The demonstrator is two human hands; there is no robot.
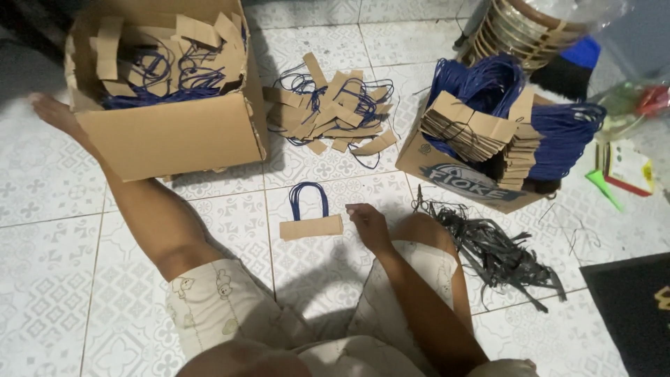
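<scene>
A small stack of brown paper strips with looped blue cord handles lies on the tiled floor between my legs. My right hand rests just to the right of it, fingers loosely bent, fingertips close to the stack's right end and holding nothing. My left hand is out of view. Behind the stack, a loose pile of the same brown strips with blue cords is spread on the floor.
A cardboard box of tangled strips and cords stands at the left by my outstretched leg. To the right, another box holds neat bundles of strips and blue cords. Black plastic ties lie by my right knee. A dark mat is at far right.
</scene>
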